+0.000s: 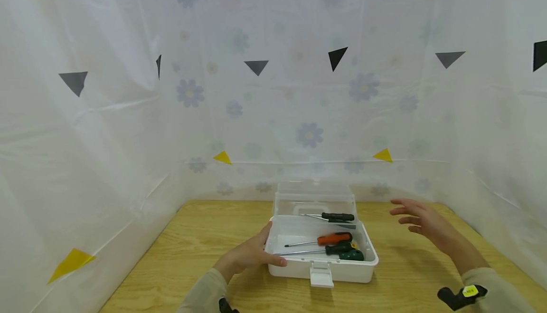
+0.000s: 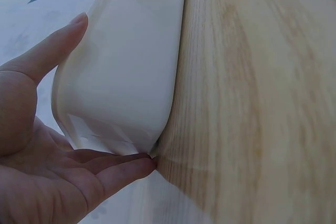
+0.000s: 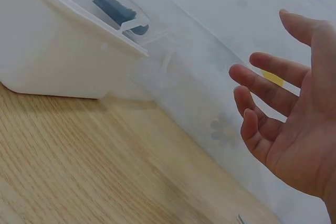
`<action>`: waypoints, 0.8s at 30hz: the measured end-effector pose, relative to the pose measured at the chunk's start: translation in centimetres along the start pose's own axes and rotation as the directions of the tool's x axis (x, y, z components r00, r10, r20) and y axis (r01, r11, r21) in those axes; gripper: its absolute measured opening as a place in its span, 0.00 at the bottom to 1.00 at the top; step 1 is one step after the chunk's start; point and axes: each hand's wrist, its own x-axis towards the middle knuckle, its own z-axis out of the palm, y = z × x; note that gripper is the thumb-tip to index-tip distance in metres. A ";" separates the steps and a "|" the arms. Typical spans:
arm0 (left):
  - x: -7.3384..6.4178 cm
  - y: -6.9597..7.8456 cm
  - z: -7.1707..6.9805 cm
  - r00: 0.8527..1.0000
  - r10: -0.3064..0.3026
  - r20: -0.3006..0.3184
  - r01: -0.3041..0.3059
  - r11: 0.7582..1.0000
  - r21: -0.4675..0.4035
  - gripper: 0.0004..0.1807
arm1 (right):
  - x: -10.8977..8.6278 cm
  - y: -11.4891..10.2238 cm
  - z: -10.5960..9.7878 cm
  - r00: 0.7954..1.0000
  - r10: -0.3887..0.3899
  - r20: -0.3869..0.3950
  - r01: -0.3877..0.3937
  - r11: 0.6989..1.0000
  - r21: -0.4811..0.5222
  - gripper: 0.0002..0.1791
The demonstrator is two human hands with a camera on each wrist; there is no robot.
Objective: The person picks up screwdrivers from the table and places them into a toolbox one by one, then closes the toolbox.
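My left hand (image 1: 248, 256) holds the lid-up white toolbox (image 1: 348, 272) by its left end on the counter (image 1: 205, 230), screwdrivers (image 1: 334, 239) inside, and my right hand (image 1: 429, 222) hovers apart, right of it, fingers (image 3: 266, 88) loosely spread.

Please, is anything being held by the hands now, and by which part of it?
The left hand grips the white box by its left end, thumb at the front; the right hand holds nothing.

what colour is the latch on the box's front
White, like the box itself; the latch shows best in the head view.
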 end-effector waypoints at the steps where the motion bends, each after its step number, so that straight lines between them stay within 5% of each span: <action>1: 0.0 0.0 0.0 1.000 -0.001 0.002 0.001 1.000 -0.004 0.70 | -0.1 0.2 -0.2 1.000 0.001 -0.005 -0.001 1.000 0.001 0.28; 24: 0.0 0.1 0.0 1.000 0.004 -0.002 -0.004 1.000 0.000 0.69 | -0.6 2.1 -2.3 1.000 0.010 -0.002 -0.010 0.997 -0.075 0.34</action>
